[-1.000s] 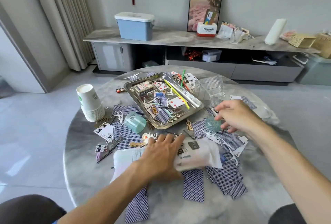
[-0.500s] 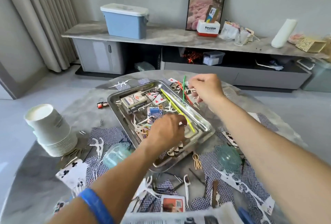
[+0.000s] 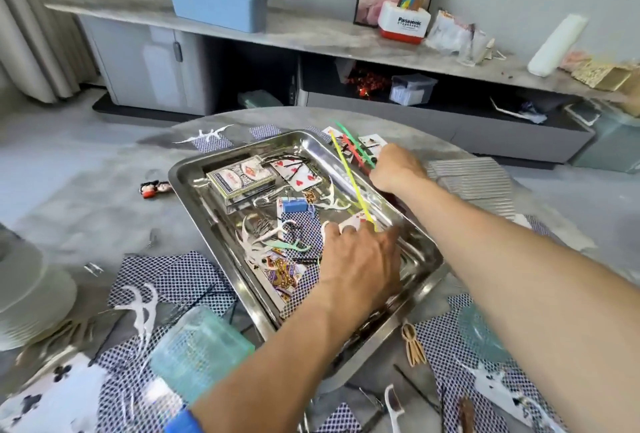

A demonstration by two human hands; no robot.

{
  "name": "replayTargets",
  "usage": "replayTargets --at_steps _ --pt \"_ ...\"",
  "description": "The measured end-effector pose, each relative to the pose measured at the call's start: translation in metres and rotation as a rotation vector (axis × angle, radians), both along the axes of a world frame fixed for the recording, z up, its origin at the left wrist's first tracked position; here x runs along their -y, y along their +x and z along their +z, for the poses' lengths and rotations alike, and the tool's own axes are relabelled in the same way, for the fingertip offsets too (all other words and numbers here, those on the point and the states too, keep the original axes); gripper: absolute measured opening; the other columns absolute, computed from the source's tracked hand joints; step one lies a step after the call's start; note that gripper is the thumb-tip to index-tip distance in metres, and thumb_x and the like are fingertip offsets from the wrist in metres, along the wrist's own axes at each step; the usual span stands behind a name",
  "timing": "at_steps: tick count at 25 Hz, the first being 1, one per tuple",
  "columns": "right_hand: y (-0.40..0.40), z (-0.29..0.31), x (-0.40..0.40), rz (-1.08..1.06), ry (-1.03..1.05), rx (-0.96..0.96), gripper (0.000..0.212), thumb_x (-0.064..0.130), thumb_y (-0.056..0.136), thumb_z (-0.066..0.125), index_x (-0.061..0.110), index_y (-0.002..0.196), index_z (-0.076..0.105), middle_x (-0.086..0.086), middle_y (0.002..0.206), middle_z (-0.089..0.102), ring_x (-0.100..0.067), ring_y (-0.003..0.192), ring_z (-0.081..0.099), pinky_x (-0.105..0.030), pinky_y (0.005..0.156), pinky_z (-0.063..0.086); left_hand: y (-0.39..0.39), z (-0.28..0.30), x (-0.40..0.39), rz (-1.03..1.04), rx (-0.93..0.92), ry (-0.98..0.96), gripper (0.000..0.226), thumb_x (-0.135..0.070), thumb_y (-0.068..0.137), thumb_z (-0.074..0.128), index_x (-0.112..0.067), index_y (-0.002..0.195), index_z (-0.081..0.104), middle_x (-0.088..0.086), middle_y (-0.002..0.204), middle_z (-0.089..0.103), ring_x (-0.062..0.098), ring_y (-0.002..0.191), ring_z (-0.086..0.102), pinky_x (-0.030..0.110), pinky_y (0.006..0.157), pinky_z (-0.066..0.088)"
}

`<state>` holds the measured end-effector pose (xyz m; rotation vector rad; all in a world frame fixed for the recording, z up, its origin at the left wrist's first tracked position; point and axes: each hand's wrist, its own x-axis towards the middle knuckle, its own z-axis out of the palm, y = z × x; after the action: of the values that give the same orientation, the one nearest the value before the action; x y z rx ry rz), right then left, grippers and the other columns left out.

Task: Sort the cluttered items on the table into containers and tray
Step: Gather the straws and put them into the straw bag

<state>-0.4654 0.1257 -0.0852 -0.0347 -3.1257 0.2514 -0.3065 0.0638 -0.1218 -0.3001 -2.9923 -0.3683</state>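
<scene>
at the far left edge a stack of white paper cups (image 3: 31,297) is lying partly out of view, and just right of it blue-backed playing cards (image 3: 173,276) are spreading across the grey marble table (image 3: 86,197) with white floss picks (image 3: 138,308) lying over them. a translucent teal cup (image 3: 197,349) is resting on its side near the front corner of the steel tray (image 3: 194,176), blurred by closeness. the tray is sitting in the middle of the table, holding a boxed card deck (image 3: 242,178) toward its far left, face-up heart cards (image 3: 298,173) beside that, a small blue clip (image 3: 294,205) in the centre, and more picks and cards in a loose heap. the left hand (image 3: 360,266) is reaching into the tray palm down, fingers bent and loosely spread, fingertips pressing on the cards and picks near the lower end of a yellow strip (image 3: 353,183); whether it is pinching anything i cannot tell. the yellow strip is running slantwise from beyond the tray's far rim down to that hand. further right, the right hand (image 3: 396,169) is curling closed just past the tray's right rim, seemingly around the near ends of green and red strips (image 3: 356,152) fanning away from it, though the grip itself is hidden. a ribbed clear container (image 3: 474,179) is sitting just beyond that wrist, and a teal lid (image 3: 481,332) is showing under the right forearm.
</scene>
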Motion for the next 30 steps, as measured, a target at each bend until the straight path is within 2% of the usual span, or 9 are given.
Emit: replayTargets --at_steps 3,7,10,12,16,19,21,24,30 --pt "0.006 0.003 -0.01 0.024 0.061 0.06 0.007 0.004 0.088 0.054 0.008 0.084 0.059 -0.017 0.109 0.068 -0.036 0.099 0.064 -0.032 0.072 0.046 0.003 0.006 -0.003 0.012 0.084 -0.054 0.034 -0.041 0.104 0.025 -0.017 0.114 0.048 0.003 0.085 0.053 0.023 0.077 0.057 0.048 0.09 0.041" --pt "0.02 0.016 -0.01 0.016 0.017 0.006 0.019 0.011 0.092 0.058 0.004 0.109 0.062 -0.016 0.11 0.067 -0.036 0.099 0.064 -0.033 0.07 0.042 0.003 0.018 -0.002 0.123 0.158 0.057 0.037 -0.04 0.1 0.046 -0.008 0.118 0.051 0.009 0.096 0.056 0.027 0.089 0.057 0.041 0.09 0.045" --pt "0.045 0.04 -0.007 0.134 -0.111 -0.171 0.009 0.011 0.099 0.048 0.008 0.108 0.046 -0.007 0.09 0.055 -0.027 0.072 0.057 -0.029 0.058 0.035 0.007 0.027 0.005 0.203 0.166 0.23 0.031 -0.031 0.095 0.055 -0.005 0.114 0.056 0.009 0.1 0.06 0.024 0.09 0.06 0.036 0.085 0.055" --pt "0.072 0.058 -0.014 0.267 -0.267 -0.218 0.007 0.018 0.104 0.041 0.011 0.102 0.041 -0.001 0.086 0.057 -0.018 0.063 0.051 -0.033 0.049 0.035 0.016 0.041 0.016 0.196 0.158 0.444 0.024 -0.02 0.091 0.053 -0.008 0.108 0.064 0.005 0.094 0.065 0.017 0.08 0.064 0.03 0.074 0.058" --pt "0.148 0.093 -0.045 0.372 -0.83 -0.07 0.015 0.014 0.102 0.043 0.02 0.105 0.057 0.003 0.084 0.065 -0.015 0.067 0.054 -0.044 0.065 0.048 0.051 0.092 0.049 0.134 0.13 0.986 0.035 -0.015 0.083 0.054 -0.013 0.113 0.072 -0.006 0.08 0.071 0.009 0.073 0.067 0.025 0.062 0.053" --pt "0.208 0.116 -0.062 0.406 -1.068 0.064 0.02 0.014 0.104 0.044 0.023 0.104 0.062 0.008 0.074 0.062 -0.005 0.063 0.053 -0.028 0.058 0.046 0.088 0.129 0.062 0.09 -0.074 1.01 0.01 -0.011 0.092 0.065 -0.013 0.096 0.074 -0.009 0.066 0.07 0.004 0.059 0.065 0.019 0.051 0.049" --pt "0.249 0.13 -0.07 0.4 -1.197 0.121 0.018 0.02 0.105 0.043 0.018 0.105 0.061 0.006 0.069 0.061 -0.006 0.062 0.055 -0.021 0.052 0.046 0.121 0.152 0.058 0.087 -0.283 0.924 0.025 -0.026 0.096 0.062 -0.01 0.079 0.07 -0.011 0.052 0.054 -0.001 0.044 0.046 0.013 0.044 0.034" --pt "0.304 0.143 -0.073 0.38 -1.399 0.212 0.017 0.026 0.105 0.044 0.017 0.104 0.058 0.001 0.064 0.054 -0.015 0.05 0.052 -0.026 0.042 0.043 0.166 0.173 0.039 0.069 -0.418 0.881 0.036 -0.037 0.101 0.049 -0.018 0.075 0.063 -0.012 0.061 0.05 0.0 0.052 0.042 0.013 0.048 0.03" --pt "0.366 0.137 -0.063 0.337 -1.59 0.384 0.029 0.012 0.104 0.045 0.029 0.1 0.067 0.006 0.066 0.052 -0.003 0.044 0.034 -0.014 0.036 0.026 0.217 0.167 -0.007 0.106 -0.149 1.526 0.015 -0.024 0.101 0.054 -0.018 0.09 0.063 -0.011 0.058 0.052 0.008 0.049 0.046 0.02 0.045 0.04"
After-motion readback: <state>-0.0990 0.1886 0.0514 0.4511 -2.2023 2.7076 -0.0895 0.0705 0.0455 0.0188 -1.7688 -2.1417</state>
